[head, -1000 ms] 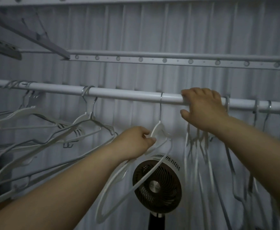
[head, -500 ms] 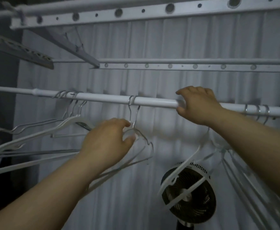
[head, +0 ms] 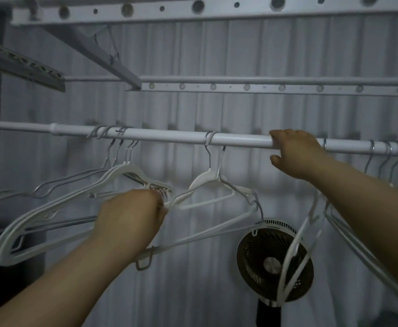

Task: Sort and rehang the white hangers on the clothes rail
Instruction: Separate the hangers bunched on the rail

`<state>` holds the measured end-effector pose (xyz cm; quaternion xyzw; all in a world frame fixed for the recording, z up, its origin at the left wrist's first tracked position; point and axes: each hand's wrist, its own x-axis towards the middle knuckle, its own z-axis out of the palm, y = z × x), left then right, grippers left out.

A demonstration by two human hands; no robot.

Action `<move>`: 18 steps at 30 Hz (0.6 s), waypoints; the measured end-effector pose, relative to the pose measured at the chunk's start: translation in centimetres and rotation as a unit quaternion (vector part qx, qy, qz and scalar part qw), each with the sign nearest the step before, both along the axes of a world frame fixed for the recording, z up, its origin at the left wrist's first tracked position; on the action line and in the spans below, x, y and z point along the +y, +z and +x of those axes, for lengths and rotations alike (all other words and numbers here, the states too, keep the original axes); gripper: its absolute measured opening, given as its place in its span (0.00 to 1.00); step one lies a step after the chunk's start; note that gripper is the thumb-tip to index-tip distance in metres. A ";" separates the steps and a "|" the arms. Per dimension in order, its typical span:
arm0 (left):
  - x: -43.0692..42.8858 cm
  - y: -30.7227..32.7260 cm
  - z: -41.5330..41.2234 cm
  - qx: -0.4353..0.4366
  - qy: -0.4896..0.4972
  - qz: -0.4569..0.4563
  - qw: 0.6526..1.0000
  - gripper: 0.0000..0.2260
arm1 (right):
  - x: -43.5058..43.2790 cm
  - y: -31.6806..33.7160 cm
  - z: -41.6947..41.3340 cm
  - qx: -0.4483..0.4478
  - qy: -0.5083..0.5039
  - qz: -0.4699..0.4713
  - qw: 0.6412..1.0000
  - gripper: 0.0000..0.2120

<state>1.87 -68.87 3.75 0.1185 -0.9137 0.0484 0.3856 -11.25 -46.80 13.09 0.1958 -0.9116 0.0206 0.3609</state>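
Rail first: we log a white round metal clothes rail [head: 169,136] running across the view, sloping slightly down toward the right. Our right hand [head: 297,154] is clamped on it right of centre, fingers draped over the top and thumb beneath. Our left hand [head: 132,215] sits lower, below the rail, its fingers curled around the right-hand shoulder tips of a bundle of white plastic hangers [head: 108,175]. That bundle hangs by several metal hooks crowded together on the left part of the rail and is tilted, its far ends low at the left. Just beside the left fingertips hangs a pair of white hangers [head: 204,179], hooks on the rail between the two hands. Whether the left hand also pinches the near tip of this pair we cannot tell. Right of the right hand, more thin white hangers [head: 310,223] dangle from hooks on the rail, blurred. Behind them a dark round fan [head: 274,263] stands on a black post, in front of a pale pleated curtain [head: 240,55]. A white perforated bar [head: 217,7] crosses the top edge.
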 end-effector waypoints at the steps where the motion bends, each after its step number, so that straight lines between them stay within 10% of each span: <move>1: 0.0 0.0 0.0 0.002 -0.020 0.007 1.000 0.13 | 0.2 -0.1 0.1 0.003 -0.004 -0.008 1.000 0.26; 18: 4.9 -1.0 -2.6 0.001 -0.113 0.121 0.986 0.09 | 4.0 -0.3 -0.5 0.034 0.003 0.039 0.999 0.25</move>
